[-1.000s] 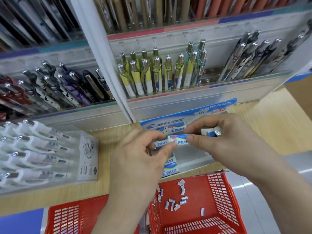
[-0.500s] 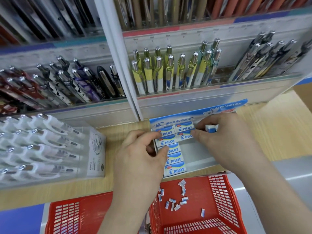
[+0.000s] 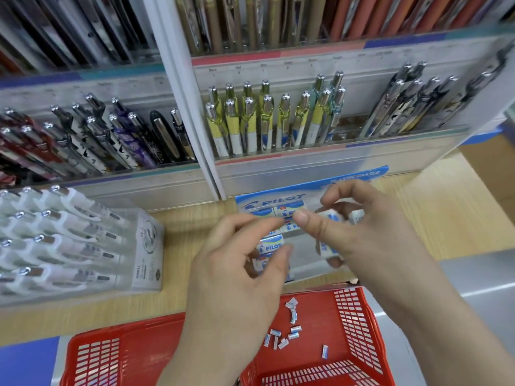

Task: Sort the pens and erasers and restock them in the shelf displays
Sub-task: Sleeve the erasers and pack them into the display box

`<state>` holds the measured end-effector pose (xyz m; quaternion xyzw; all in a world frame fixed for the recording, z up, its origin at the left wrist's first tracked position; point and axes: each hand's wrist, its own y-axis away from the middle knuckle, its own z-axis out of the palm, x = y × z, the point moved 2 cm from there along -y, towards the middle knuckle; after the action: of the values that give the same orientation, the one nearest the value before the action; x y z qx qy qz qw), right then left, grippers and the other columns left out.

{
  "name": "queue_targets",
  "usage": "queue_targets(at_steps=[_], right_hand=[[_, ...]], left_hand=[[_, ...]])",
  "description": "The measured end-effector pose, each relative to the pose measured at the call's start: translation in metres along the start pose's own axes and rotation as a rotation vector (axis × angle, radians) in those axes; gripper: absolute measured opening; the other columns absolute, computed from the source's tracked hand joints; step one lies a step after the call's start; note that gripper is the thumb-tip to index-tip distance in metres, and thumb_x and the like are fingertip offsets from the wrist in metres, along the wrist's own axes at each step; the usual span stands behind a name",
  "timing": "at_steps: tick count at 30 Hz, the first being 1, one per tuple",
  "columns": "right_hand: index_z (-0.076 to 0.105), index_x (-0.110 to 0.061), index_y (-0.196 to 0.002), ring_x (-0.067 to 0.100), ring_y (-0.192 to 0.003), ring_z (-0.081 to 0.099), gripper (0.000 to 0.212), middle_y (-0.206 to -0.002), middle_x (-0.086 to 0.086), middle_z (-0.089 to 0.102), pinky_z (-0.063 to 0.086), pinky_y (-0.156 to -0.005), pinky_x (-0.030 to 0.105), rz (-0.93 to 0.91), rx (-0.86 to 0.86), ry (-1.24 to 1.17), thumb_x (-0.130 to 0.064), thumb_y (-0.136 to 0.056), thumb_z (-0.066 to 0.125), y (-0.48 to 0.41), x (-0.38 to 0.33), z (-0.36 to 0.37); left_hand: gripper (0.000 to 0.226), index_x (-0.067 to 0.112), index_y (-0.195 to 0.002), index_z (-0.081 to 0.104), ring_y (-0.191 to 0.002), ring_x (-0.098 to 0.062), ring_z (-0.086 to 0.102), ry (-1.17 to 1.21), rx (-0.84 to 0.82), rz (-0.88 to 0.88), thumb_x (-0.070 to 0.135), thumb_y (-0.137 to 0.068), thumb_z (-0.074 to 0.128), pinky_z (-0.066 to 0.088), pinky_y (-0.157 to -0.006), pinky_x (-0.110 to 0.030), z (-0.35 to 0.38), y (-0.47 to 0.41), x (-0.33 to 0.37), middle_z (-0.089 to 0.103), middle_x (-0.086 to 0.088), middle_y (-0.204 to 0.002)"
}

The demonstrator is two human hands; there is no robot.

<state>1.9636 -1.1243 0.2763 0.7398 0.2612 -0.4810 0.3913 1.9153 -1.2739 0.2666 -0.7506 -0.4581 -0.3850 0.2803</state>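
Right hand (image 3: pixel 362 240) pinched an eraser (image 3: pixel 333 218) crosswise just above the empty right column of the display tray (image 3: pixel 303 240); left hand (image 3: pixel 237 268), fingers curled, hovered over the filled left column, its grip indistinct through blur.

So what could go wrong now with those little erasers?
1. The right hand grips several loose erasers at once, so one might slip out and drop into the red basket right below.
2. The left hand hovers close over the shelved erasers in the Pilot tray. A bump could knock that neat row crooked. The picture is blurry there, so I can't tell if it touches them.
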Motion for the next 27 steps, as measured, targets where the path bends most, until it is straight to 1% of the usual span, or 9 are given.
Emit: queue_targets(at_steps=[3,6,9,12,15,19,22,24,27], right_hand=[[0.052,-0.020,-0.086,0.016,-0.056,0.056,0.051,-0.074,0.002,0.058,0.041,-0.043,0.023,0.126,-0.240,-0.295,-0.039,-0.049,0.082,0.012,-0.004,0.001],[0.052,-0.018,-0.089,0.014,-0.059,0.063,0.052,-0.070,0.002,0.064,0.042,-0.044,0.024,0.138,-0.323,-0.336,-0.031,-0.053,0.088,0.017,-0.008,-0.003],[0.056,-0.017,-0.083,0.019,-0.058,0.055,0.044,-0.070,0.006,0.061,0.040,-0.044,0.024,0.148,-0.318,-0.366,-0.040,-0.058,0.083,0.020,-0.008,-0.006],[0.063,-0.017,-0.071,0.014,-0.047,0.051,0.031,-0.061,0.006,0.060,0.037,-0.040,0.020,0.170,-0.291,-0.439,-0.047,-0.062,0.067,0.022,-0.006,-0.006],[0.068,-0.013,-0.072,0.012,-0.045,0.048,0.033,-0.060,0.010,0.057,0.034,-0.036,0.017,0.173,-0.301,-0.478,-0.045,-0.064,0.067,0.024,-0.003,-0.014],[0.072,-0.012,-0.082,0.015,-0.049,0.046,0.024,-0.059,0.005,0.057,0.036,-0.041,0.018,0.102,-0.303,-0.288,-0.023,-0.063,0.081,0.025,-0.003,-0.023],[0.073,-0.016,-0.080,0.012,-0.048,0.050,0.013,-0.066,0.000,0.058,0.041,-0.046,0.021,0.068,-0.209,-0.116,-0.017,-0.069,0.079,0.020,-0.002,-0.025],[0.072,-0.021,-0.077,0.008,-0.048,0.050,0.009,-0.071,0.000,0.061,0.043,-0.050,0.025,0.019,-0.106,0.066,-0.018,-0.073,0.079,0.014,0.001,-0.027],[0.068,-0.027,-0.072,-0.002,-0.057,0.053,0.010,-0.069,-0.011,0.064,0.036,-0.054,0.011,-0.091,-0.036,0.363,-0.023,-0.077,0.077,0.003,0.001,-0.024]], left_hand=[[0.059,0.049,-0.119,0.055,-0.089,-0.009,0.059,0.266,-0.238,0.035,0.021,-0.069,0.071,0.050,-0.065,-0.014,0.001,0.004,0.023,0.058,0.023,-0.111],[0.068,0.054,-0.119,0.052,-0.090,-0.007,0.060,0.302,-0.334,0.049,0.015,-0.067,0.071,0.048,-0.067,-0.012,0.001,0.003,0.032,0.062,0.023,-0.111],[0.056,0.051,-0.105,0.063,-0.082,-0.008,0.063,0.346,-0.307,0.010,0.019,-0.061,0.077,0.051,-0.069,-0.017,0.001,0.002,0.030,0.066,0.018,-0.098],[0.040,0.038,-0.086,0.072,-0.074,-0.017,0.068,0.457,-0.270,-0.081,0.021,-0.051,0.084,0.054,-0.068,-0.026,0.003,0.003,0.028,0.071,0.003,-0.086],[0.044,0.032,-0.074,0.073,-0.061,-0.010,0.065,0.459,-0.129,-0.162,0.031,-0.034,0.091,0.050,-0.059,-0.017,0.002,0.002,0.025,0.071,0.002,-0.069],[0.031,0.036,-0.077,0.073,-0.061,-0.006,0.065,0.386,-0.031,-0.195,0.031,-0.048,0.082,0.048,-0.056,-0.012,0.002,0.000,0.021,0.071,0.005,-0.070],[0.030,0.037,-0.078,0.074,-0.060,-0.003,0.065,0.290,-0.029,-0.189,0.011,-0.064,0.082,0.047,-0.057,-0.009,0.003,0.001,0.014,0.070,0.011,-0.071],[0.023,0.037,-0.080,0.073,-0.063,-0.002,0.062,0.131,0.002,-0.130,0.017,-0.070,0.078,0.044,-0.057,-0.007,0.000,0.000,0.006,0.067,0.017,-0.076],[0.018,0.039,-0.084,0.071,-0.069,-0.005,0.058,-0.079,0.032,-0.105,0.024,-0.074,0.076,0.047,-0.062,-0.015,-0.003,-0.003,-0.012,0.058,0.018,-0.085]])
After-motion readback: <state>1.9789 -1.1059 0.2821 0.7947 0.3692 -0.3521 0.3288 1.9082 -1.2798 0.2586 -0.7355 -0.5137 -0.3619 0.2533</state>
